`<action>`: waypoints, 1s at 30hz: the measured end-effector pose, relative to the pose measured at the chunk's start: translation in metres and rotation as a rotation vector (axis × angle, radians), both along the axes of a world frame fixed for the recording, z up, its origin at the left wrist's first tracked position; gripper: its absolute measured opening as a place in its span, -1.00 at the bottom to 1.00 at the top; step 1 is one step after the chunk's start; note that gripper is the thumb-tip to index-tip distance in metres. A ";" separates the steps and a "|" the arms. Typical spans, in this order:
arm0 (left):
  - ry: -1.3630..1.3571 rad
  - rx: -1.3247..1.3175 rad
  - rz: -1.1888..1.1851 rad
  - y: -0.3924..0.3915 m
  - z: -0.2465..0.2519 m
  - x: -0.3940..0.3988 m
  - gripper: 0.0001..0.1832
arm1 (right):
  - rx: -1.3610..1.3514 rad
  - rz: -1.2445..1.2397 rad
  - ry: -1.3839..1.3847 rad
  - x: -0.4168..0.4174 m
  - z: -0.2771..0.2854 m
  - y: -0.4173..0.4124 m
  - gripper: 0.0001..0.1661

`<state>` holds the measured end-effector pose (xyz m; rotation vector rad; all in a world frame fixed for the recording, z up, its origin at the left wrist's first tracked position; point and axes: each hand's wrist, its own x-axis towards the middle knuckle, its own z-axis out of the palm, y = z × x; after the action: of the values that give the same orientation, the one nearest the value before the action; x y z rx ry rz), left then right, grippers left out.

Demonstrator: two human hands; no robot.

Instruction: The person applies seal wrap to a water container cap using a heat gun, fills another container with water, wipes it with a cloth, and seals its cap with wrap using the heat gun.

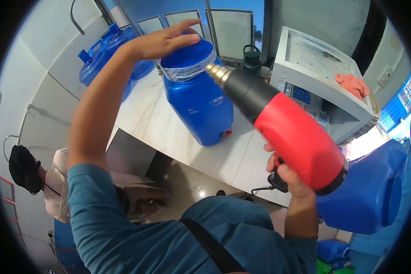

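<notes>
A blue plastic water jug (199, 106) stands upright on the tiled counter, with a red fitting low on its side. Around the rim of its wide blue lid (191, 54) runs a crinkled clear plastic shrink band (190, 70) bearing print. My left hand (166, 40) lies over the far left of the lid, thumb and fingers spread; whether it touches is hard to tell. A red and black heat gun (298, 140) is in my right hand (289, 174), gripped by its handle. Its brass-coloured nozzle (219, 73) points at the band's right side, very near it.
Round blue water bottles (101, 61) stand at the counter's left back. Right of the jug are a dark green flask (251, 61) and a white cabinet (323, 61) with an orange cloth (352, 85). Another blue jug (359, 191) is at right. A person in a black cap (24, 169) is at left.
</notes>
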<state>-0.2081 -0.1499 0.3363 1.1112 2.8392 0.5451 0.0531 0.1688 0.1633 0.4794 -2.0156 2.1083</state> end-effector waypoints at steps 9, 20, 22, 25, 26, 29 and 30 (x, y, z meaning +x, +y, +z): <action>-0.088 -0.116 0.233 -0.020 0.003 0.002 -0.06 | 0.007 0.014 -0.052 0.007 0.004 -0.005 -0.27; 0.045 0.065 0.032 0.000 -0.008 -0.002 -0.15 | -0.031 0.017 -0.077 0.006 0.016 -0.017 -0.31; 0.018 0.039 0.027 0.003 -0.009 0.000 -0.16 | 0.091 -0.025 -0.036 0.008 0.013 -0.017 -0.31; 0.046 -0.033 0.148 -0.003 -0.005 0.005 -0.15 | 0.035 -0.015 -0.006 0.003 0.009 -0.010 -0.29; 0.003 -0.053 0.219 -0.010 -0.003 0.005 -0.15 | -0.038 -0.006 -0.053 0.007 0.013 -0.007 -0.31; -0.006 -0.123 0.300 -0.014 0.004 0.003 -0.14 | -0.006 0.019 -0.040 0.010 0.010 -0.007 -0.38; 0.030 -0.173 0.310 -0.015 0.008 0.002 -0.13 | 0.087 0.003 0.002 0.008 0.010 -0.008 -0.39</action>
<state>-0.2056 -0.1645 0.3439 0.6622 3.0334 0.2875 0.0613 0.1611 0.1735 0.4979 -2.1135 2.0271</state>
